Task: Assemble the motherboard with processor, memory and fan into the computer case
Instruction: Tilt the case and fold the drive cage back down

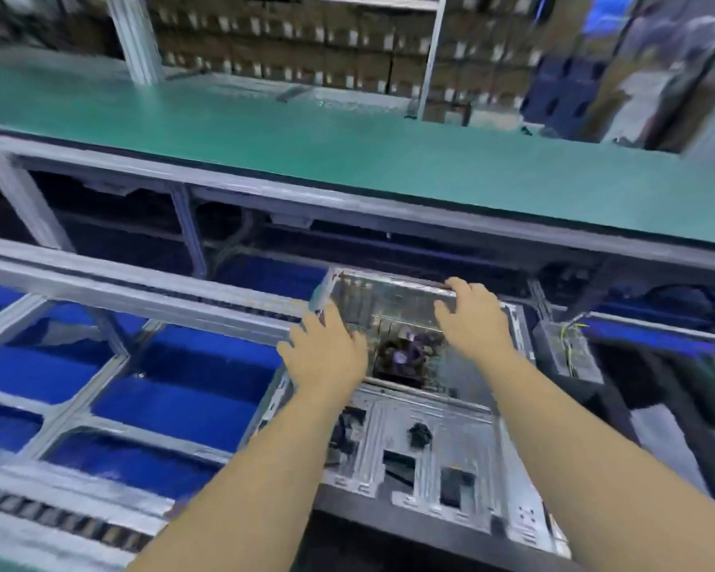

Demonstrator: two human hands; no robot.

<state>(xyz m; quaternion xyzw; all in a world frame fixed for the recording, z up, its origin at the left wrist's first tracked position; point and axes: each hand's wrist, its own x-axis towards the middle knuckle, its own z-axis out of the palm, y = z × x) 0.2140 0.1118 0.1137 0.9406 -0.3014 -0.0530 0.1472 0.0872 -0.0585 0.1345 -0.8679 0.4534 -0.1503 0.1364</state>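
**Both hands at the far end of the open case**

Green-topped workbench shelving [347,130] crosses the blurred background, with stacked cartons behind it and blue bins [174,402] in a grey metal frame lower left. Below centre lies the open silver sheet-metal computer case [422,447], its long axis running away from the person.

Deep at the case's far end sits the dark motherboard with its round fan [401,359], partly visible between the two wrists; processor and memory cannot be made out in the blur.

The left hand [327,353] rests at the case's far left corner, fingers spread and fairly straight. The right hand [471,319] reaches slightly further, fingers curled over the case's far upright wall [389,299], gripping its top edge.

The board lies just below and between both hands, nearer the left palm. My judgement: the board is already down inside, and the next move is seating or steadying it, which means both hands coming inward and downward from the rim.
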